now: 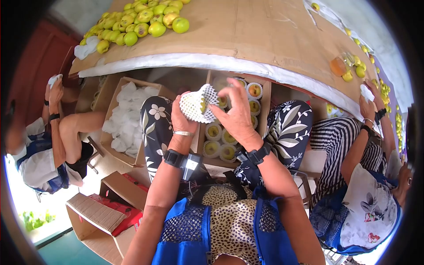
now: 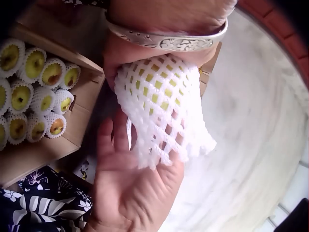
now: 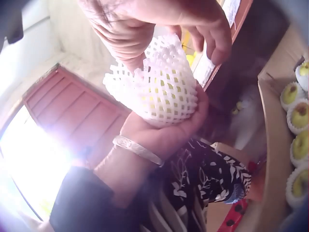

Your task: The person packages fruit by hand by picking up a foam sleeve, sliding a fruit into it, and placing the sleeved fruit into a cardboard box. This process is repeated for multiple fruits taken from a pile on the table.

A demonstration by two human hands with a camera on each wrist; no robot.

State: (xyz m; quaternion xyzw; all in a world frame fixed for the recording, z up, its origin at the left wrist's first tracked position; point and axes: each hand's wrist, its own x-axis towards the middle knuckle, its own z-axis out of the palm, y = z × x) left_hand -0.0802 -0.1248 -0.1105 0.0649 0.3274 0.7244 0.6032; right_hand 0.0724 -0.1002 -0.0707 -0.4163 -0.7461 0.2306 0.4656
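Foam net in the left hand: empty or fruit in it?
Fruit in it: yellow-green skin shows through the mesh of the foam net, cupped in the left hand.

Net [image 1: 194, 107]: white, diamond lattice | netted fruit [image 2: 169, 93]: yellow-green | loose fruit [image 1: 144, 16]: green to yellow, some brown-blotched | bench [image 1: 247, 39]: tan, white edge | bangle [image 2: 188, 43]: silver, engraved | trousers [image 1: 285, 128]: black, white flowers and leaves | top [image 1: 234, 221]: cream, dark-spotted | vest [image 1: 185, 247]: blue | neighbour's trousers [image 1: 335, 137]: black-and-white stripes
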